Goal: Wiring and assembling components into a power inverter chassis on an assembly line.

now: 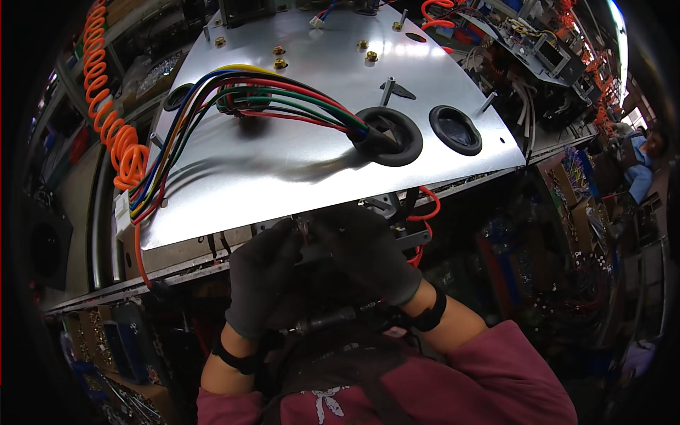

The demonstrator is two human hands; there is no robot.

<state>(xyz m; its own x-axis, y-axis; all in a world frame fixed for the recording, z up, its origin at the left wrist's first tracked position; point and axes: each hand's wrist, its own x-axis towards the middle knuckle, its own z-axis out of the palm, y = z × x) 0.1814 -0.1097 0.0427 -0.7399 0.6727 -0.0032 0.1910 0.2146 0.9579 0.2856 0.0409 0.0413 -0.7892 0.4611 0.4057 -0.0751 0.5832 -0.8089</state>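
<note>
Both my hands wear dark grey gloves and meet below the front edge of a shiny metal plate [283, 177]. My left hand [261, 273] has its fingers closed at the tips around something small and shadowed. Close beside it, my right hand [372, 251] bends inward with closed fingers, and what they grip is too dark to name. A grey metal bracket [414, 239] shows just past the right hand, under the plate. Above, a bundle of coloured wires [297, 92] comes out of a black rubber grommet [407, 138] and arches left to a white connector [122, 207].
A second oval grommet [455, 131], brass fittings [280, 63] and upright metal posts [387, 91] stand on the plate. An orange coiled hose [106, 113] hangs at left. Parts bins [127, 347] lie below the bench edge. At far right is another person [641, 159].
</note>
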